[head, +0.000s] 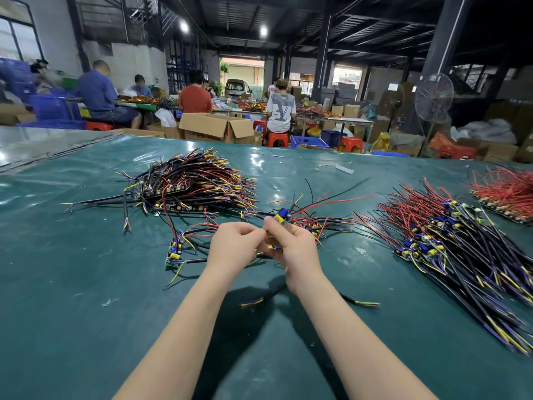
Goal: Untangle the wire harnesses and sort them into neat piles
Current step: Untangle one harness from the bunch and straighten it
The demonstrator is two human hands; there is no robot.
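Observation:
Both my hands meet over the middle of the green table (86, 284). My right hand (291, 249) grips a wire harness (281, 216), a small board with a yellow and blue part and red and black wires fanning away behind it. My left hand (233, 246) pinches a thin wire of that harness at its fingertips. Another loose harness (174, 252) lies flat just left of my left hand. A tangled heap of harnesses (196, 183) sits at the far left. A laid-out pile (450, 243) stretches along the right.
A red-wire pile (507, 192) lies at the far right edge. Loose black wires (357, 302) trail under my right forearm. Small white scraps (344, 168) lie farther back. Beyond the table, people sit at benches among cardboard boxes (216, 127), stools and a fan (434, 96).

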